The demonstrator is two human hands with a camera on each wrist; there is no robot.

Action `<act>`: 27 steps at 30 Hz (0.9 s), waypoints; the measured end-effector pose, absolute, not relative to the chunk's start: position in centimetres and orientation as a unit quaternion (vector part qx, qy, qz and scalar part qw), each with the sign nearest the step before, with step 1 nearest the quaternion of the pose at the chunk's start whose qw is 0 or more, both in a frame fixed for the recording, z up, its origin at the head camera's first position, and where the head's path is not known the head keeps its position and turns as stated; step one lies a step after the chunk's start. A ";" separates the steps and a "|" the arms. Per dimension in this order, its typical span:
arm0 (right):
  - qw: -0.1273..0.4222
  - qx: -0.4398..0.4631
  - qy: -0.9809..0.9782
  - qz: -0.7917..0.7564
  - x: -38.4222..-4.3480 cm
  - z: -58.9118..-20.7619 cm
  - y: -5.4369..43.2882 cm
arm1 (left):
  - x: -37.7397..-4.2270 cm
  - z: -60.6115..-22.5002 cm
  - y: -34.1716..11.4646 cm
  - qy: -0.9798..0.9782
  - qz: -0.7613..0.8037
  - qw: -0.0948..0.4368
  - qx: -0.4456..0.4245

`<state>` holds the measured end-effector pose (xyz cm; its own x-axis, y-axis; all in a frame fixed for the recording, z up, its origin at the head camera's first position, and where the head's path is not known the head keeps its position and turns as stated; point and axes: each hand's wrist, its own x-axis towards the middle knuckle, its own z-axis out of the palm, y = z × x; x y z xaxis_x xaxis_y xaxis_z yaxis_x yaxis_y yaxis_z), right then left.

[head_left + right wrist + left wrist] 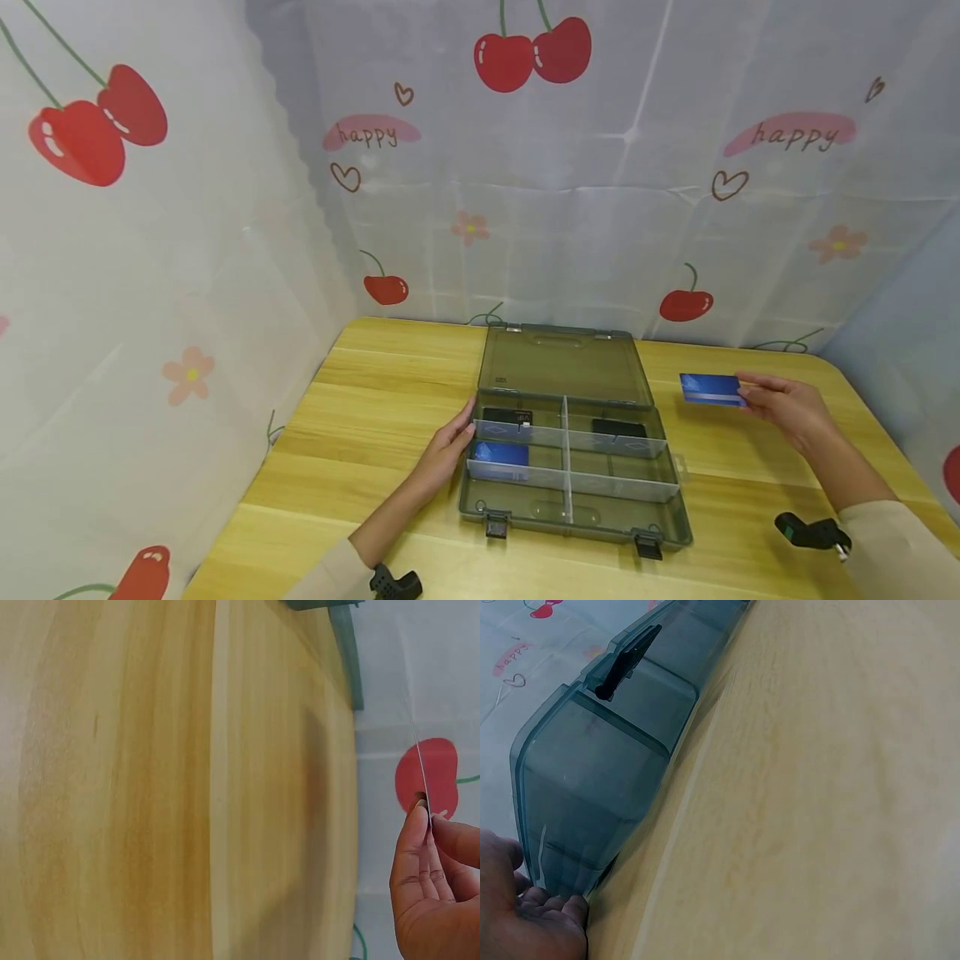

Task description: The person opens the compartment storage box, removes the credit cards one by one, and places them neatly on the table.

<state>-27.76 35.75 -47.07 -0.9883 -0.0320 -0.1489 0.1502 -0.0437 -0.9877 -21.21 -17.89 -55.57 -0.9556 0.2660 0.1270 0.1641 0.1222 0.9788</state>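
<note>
My right hand (787, 408) pinches a blue card (708, 389) by one end, above the table to the right of the box. The right wrist view shows the card (421, 769) edge-on between thumb and fingers. A translucent grey-green divided plastic box (517, 504) lies with its lid (566, 362) folded back. My left hand (442, 450) holds the box's left side; its bent fingers (555, 904) touch the outer wall. Another blue card (501, 460) lies in the middle left compartment. Dark cards lie in the back left (506, 416) and back right (618, 429) compartments.
The box stands on a wooden table (375, 400). Two dark latches (497, 525) project from its front edge. A cherry-patterned curtain (570, 250) hangs behind the table and at both sides. Black wrist devices (810, 530) sit at both sleeves.
</note>
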 end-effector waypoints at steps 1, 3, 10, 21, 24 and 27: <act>0.066 0.045 0.689 -0.720 -27.9 -47.2 35.8 | -21.2 -55.5 -17.9 0.749 0.646 0.039 0.142; 0.071 0.048 0.689 -0.719 -28.1 -47.6 35.9 | -21.2 -55.5 -17.9 0.748 0.647 0.041 0.141; 0.078 0.061 0.697 -0.710 -28.8 -48.9 36.4 | -21.4 -55.7 -17.9 0.741 0.655 0.045 0.141; 0.101 0.082 0.696 -0.706 -29.4 -50.3 36.7 | -21.4 -55.4 -17.8 0.742 0.655 0.043 0.136; 0.108 0.088 0.699 -0.702 -29.5 -50.5 36.8 | -21.4 -55.5 -17.9 0.744 0.652 0.043 0.137; 0.109 0.087 0.702 -0.698 -29.7 -50.8 36.9 | -21.3 -55.4 -17.8 0.748 0.649 0.044 0.133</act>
